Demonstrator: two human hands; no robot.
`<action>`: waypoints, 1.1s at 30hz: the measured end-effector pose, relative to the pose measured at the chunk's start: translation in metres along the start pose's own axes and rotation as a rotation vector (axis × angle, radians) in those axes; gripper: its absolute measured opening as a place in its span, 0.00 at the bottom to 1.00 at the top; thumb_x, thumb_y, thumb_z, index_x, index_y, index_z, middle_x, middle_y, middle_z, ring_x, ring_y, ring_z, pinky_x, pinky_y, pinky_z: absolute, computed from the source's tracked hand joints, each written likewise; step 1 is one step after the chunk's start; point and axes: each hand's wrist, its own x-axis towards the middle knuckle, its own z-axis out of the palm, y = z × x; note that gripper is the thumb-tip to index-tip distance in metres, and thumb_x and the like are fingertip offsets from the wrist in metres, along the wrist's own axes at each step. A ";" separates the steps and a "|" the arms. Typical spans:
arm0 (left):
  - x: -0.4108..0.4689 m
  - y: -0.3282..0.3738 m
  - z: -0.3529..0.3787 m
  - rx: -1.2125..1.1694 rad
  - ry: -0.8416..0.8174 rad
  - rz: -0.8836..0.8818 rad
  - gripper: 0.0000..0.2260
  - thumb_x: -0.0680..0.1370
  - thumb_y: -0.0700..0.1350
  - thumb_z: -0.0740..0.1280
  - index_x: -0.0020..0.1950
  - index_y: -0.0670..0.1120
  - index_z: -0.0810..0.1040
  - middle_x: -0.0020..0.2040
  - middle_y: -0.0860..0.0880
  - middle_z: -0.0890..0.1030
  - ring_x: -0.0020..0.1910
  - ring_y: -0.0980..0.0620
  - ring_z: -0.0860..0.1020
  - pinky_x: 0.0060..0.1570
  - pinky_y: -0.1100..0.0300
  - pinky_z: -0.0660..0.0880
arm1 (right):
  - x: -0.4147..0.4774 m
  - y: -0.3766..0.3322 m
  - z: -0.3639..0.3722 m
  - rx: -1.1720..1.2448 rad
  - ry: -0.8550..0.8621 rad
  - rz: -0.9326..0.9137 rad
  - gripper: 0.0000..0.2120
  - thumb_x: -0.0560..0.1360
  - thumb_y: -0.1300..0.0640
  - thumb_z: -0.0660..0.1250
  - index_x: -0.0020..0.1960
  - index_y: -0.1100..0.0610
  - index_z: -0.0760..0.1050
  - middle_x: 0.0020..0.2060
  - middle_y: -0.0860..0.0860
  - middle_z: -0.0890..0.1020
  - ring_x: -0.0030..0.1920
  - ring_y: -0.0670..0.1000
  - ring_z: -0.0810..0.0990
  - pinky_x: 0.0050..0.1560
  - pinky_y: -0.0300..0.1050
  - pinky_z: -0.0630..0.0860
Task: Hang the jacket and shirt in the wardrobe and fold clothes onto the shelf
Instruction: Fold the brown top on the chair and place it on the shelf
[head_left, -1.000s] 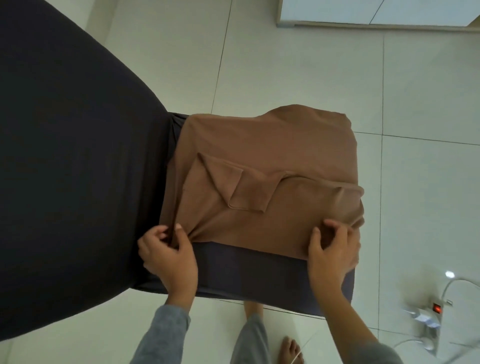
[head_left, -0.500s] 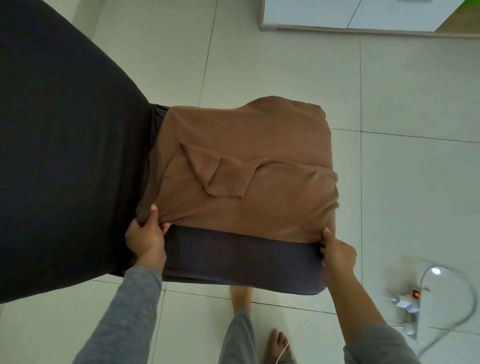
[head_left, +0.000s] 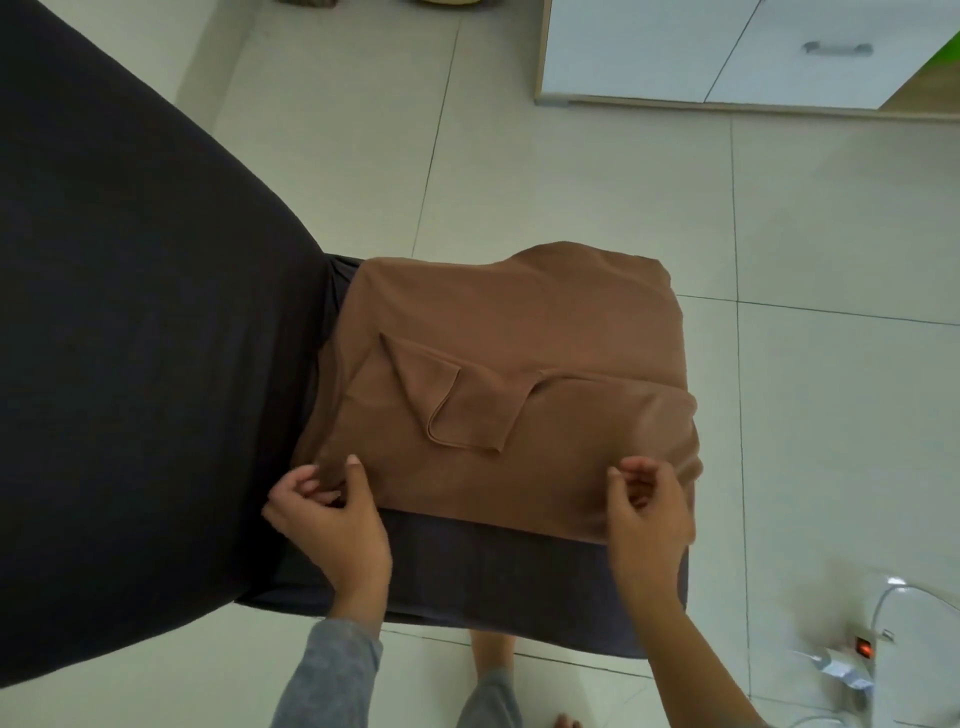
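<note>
We found that, half a second after gripping under its near corners, the left hand (head_left: 327, 514) had its fingers pinching the folded brown garment (head_left: 493, 322) at 7 o'clock, while the right hand (head_left: 649, 512) curled over 5 o'clock, hold undeterminable; the garment lay flat on the dark grey cushion (head_left: 493, 571), so we judged refolding, not lifting.

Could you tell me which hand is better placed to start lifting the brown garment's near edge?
Left, probably: the left hand pinches the brown garment at its near-left corner; the right hand is curled over the near-right corner, grip unclear.
</note>
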 end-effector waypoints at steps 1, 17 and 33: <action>0.006 0.002 0.006 0.002 -0.090 0.009 0.12 0.74 0.39 0.70 0.54 0.41 0.70 0.48 0.47 0.72 0.37 0.60 0.73 0.43 0.59 0.73 | 0.001 -0.007 0.013 0.000 -0.095 -0.024 0.04 0.76 0.61 0.66 0.46 0.53 0.74 0.38 0.48 0.79 0.39 0.47 0.78 0.38 0.31 0.73; 0.091 0.037 0.065 0.778 -0.719 0.886 0.14 0.69 0.38 0.70 0.53 0.49 0.77 0.47 0.51 0.74 0.52 0.48 0.74 0.60 0.52 0.62 | 0.018 -0.047 0.078 0.030 -0.325 0.112 0.09 0.75 0.60 0.67 0.42 0.50 0.70 0.37 0.51 0.79 0.25 0.48 0.81 0.22 0.40 0.74; 0.075 0.038 0.026 0.417 -0.484 0.742 0.10 0.69 0.46 0.57 0.42 0.42 0.74 0.47 0.46 0.74 0.48 0.48 0.70 0.46 0.57 0.59 | 0.041 -0.029 0.032 -0.050 -0.134 -0.090 0.07 0.74 0.57 0.68 0.43 0.45 0.73 0.38 0.43 0.79 0.36 0.43 0.78 0.36 0.34 0.75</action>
